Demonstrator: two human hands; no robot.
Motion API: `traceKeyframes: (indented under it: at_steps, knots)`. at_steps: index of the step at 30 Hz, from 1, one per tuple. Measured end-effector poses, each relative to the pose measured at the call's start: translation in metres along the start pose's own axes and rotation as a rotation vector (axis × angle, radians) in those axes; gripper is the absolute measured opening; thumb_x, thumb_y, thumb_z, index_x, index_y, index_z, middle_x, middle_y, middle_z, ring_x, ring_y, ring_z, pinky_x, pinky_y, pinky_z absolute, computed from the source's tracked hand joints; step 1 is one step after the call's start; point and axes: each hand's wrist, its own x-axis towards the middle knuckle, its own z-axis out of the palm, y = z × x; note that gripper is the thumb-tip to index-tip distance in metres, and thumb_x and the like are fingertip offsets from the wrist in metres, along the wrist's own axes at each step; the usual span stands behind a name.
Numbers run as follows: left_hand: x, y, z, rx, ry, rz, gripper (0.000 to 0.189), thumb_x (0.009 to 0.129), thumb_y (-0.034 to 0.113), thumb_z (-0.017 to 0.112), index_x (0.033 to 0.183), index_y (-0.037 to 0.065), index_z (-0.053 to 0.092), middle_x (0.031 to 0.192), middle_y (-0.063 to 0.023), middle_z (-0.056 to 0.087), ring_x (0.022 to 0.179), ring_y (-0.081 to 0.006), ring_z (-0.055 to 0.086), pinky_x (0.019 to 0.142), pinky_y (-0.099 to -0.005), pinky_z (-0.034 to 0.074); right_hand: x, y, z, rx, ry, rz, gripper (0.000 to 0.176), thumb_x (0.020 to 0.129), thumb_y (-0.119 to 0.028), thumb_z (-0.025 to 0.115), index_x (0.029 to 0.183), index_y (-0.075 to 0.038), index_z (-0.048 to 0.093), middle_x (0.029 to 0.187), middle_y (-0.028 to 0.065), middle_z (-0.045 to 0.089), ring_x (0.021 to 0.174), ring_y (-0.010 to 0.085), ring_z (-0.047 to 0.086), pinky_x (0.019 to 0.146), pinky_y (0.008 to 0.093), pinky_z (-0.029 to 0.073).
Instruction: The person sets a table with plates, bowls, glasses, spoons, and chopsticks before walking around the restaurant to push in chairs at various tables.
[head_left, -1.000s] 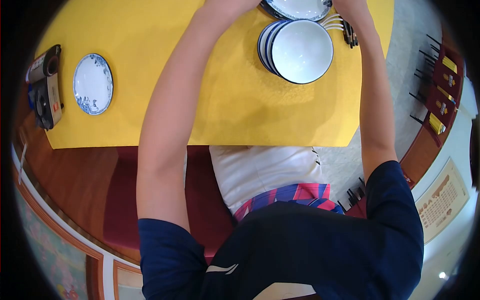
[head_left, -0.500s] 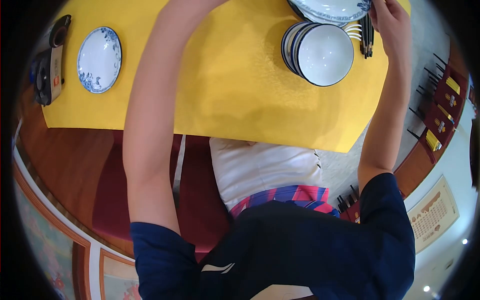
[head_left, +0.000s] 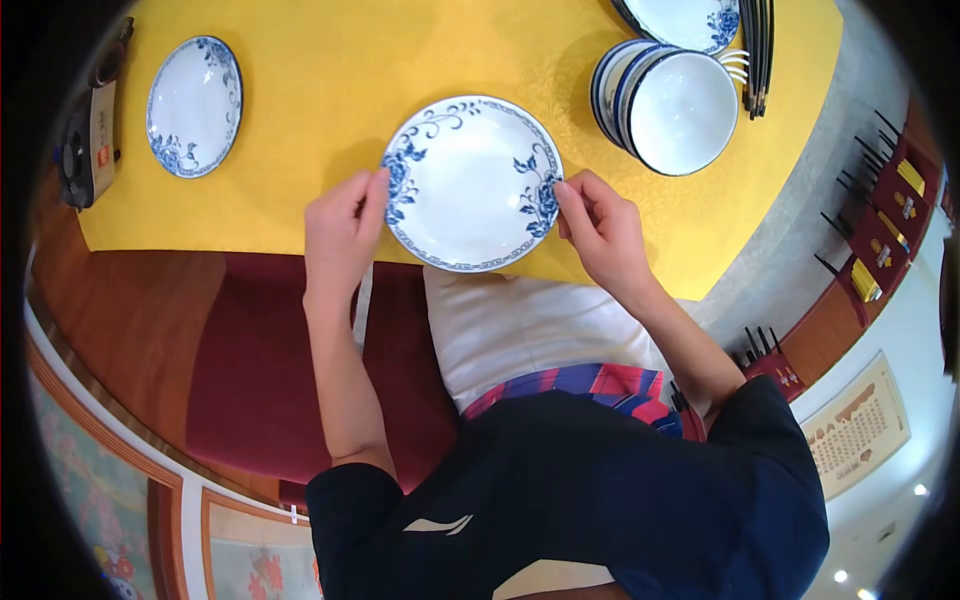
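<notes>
A white plate [head_left: 474, 185] with blue flower patterns is between my two hands, over the near edge of the yellow-covered table. My left hand [head_left: 345, 225] pinches its left rim, thumb on top. On the opposite rim, my right hand [head_left: 605, 225] grips it the same way, fingers curled under. To the right stands a stack of white bowls [head_left: 683, 112] with dark rims, tilted toward me. Behind the bowls lies another blue-patterned plate [head_left: 690, 22], partly cut off by the frame.
A similar plate [head_left: 195, 107] rests at the left of the yellow tablecloth [head_left: 330, 60]. Black chopsticks [head_left: 759, 55] and white spoon handles [head_left: 735, 66] lie right of the bowls. A portable stove [head_left: 92, 145] sits at the left edge. Dark red chairs [head_left: 300, 370] stand at the near side.
A plate has come from the stack at the far right to the table's near edge. Both hands have drawn back toward me and now hold its two sides.
</notes>
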Motion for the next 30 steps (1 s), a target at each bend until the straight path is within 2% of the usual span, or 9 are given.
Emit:
traceKeyframes:
  at_steps: [4,12,15,17,18,21,23,26,30]
  knots:
    - [0.001,0.001,0.018,0.148,-0.073,0.096,0.034,0.095,0.018,0.062,0.071,-0.002,0.049,0.06,-0.0138,0.047,0.05,-0.0271,0.041,0.049,-0.0369,0.036,-0.007,0.019,-0.011,0.034,0.026,0.095,0.024,0.099,-0.019,0.058,0.084,0.0,0.059,0.058,0.0026,0.054,0.052,0.0057,0.048,0.048,0.0239,0.036]
    - [0.023,0.026,0.047,0.303,-0.165,0.245,0.034,0.094,0.024,0.062,0.069,0.003,0.054,0.06,-0.0144,0.052,0.052,-0.0314,0.05,0.049,-0.039,0.039,-0.002,0.048,-0.043,0.111,0.129,0.195,0.023,0.1,-0.018,0.057,0.084,-0.001,0.06,0.061,0.0007,0.057,0.052,0.0051,0.049,0.048,0.0225,0.037]
    - [0.03,0.036,0.043,0.248,-0.257,0.154,0.039,0.097,0.028,0.059,0.07,-0.001,0.057,0.057,-0.0156,0.049,0.049,-0.0278,0.046,0.05,-0.0381,0.036,-0.005,0.045,-0.046,0.115,0.156,0.233,0.025,0.1,-0.019,0.056,0.083,-0.001,0.061,0.061,0.0008,0.058,0.05,0.0054,0.048,0.047,0.0225,0.038]
    - [0.035,0.048,0.038,0.384,-0.317,-0.016,0.046,0.097,0.036,0.057,0.064,0.004,0.06,0.056,-0.0151,0.055,0.052,-0.034,0.054,0.05,-0.0425,0.041,-0.006,0.042,-0.056,0.084,0.171,0.238,0.027,0.101,-0.02,0.055,0.083,0.0,0.062,0.062,0.0009,0.058,0.05,0.0056,0.048,0.046,0.0227,0.037]
    - [0.038,0.052,0.039,0.384,-0.316,-0.008,0.046,0.097,0.036,0.057,0.064,0.004,0.06,0.056,-0.0151,0.055,0.052,-0.034,0.054,0.05,-0.0425,0.041,-0.007,0.044,-0.069,0.039,0.27,0.182,0.03,0.102,-0.021,0.053,0.081,0.0,0.062,0.062,0.0014,0.058,0.05,0.0057,0.048,0.046,0.0227,0.037]
    - [0.049,0.07,0.052,0.411,-0.171,0.097,0.05,0.097,0.04,0.056,0.062,0.005,0.063,0.053,-0.0144,0.055,0.049,-0.0346,0.055,0.048,-0.0427,0.041,0.0,0.025,-0.106,0.083,0.442,0.057,0.038,0.103,-0.025,0.049,0.078,0.0,0.061,0.063,0.0034,0.058,0.051,0.0058,0.047,0.047,0.0228,0.036]
    - [0.056,0.093,0.073,0.162,-0.028,0.258,0.049,0.095,0.041,0.058,0.061,0.006,0.063,0.053,-0.0148,0.056,0.048,-0.0344,0.056,0.047,-0.043,0.042,0.008,0.007,-0.124,0.101,0.433,0.021,0.038,0.104,-0.025,0.047,0.077,0.0,0.06,0.063,0.0045,0.057,0.051,0.006,0.046,0.048,0.0229,0.036]
    - [0.068,0.126,0.093,0.021,-0.027,0.28,0.049,0.093,0.041,0.061,0.059,0.006,0.061,0.054,-0.0155,0.058,0.049,-0.0337,0.059,0.047,-0.0435,0.044,0.016,-0.002,-0.136,-0.037,0.424,-0.044,0.037,0.102,-0.024,0.052,0.075,0.0,0.059,0.062,0.002,0.055,0.053,0.0054,0.046,0.05,0.0227,0.036]
    - [0.076,0.125,0.124,0.036,0.122,0.36,0.043,0.089,0.038,0.068,0.061,0.005,0.06,0.052,-0.0143,0.057,0.047,-0.0326,0.058,0.046,-0.0408,0.045,0.03,-0.002,-0.15,-0.256,0.355,-0.132,0.035,0.101,-0.022,0.055,0.075,0.002,0.058,0.062,-0.0001,0.051,0.059,0.0066,0.048,0.055,0.0236,0.04]
